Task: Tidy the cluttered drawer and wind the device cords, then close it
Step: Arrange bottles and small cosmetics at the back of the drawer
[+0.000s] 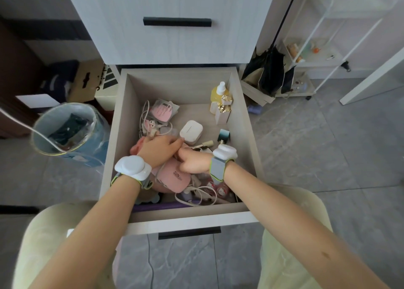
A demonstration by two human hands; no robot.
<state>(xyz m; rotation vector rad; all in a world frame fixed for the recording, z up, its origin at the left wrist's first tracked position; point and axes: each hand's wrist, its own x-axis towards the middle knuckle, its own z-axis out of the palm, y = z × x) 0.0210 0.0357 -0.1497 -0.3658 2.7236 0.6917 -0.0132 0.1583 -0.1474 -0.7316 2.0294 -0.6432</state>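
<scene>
The open wooden drawer [247, 122] holds a jumble of things. My left hand [160, 147] and my right hand [193, 163] meet in its middle, over a pink nail lamp [175, 178] marked SUN. Both hands are closed, fingers pinched together, apparently on a thin white cord; what they grip is hidden. A white square device [191, 132] lies just beyond the fingers. Tangled white cords [196, 195] lie at the drawer's front and more cords with pink earphones [148, 123] at the left. Pink packets [164, 111] sit behind them.
Bottles and perfume boxes [222, 103] stand in the drawer's far right corner, a teal bottle [224, 134] beside them. A lined bin [63, 131] stands on the floor at left, a white wire rack [314, 54] and black bags [271, 72] at right. A closed drawer with black handle [177, 22] is above.
</scene>
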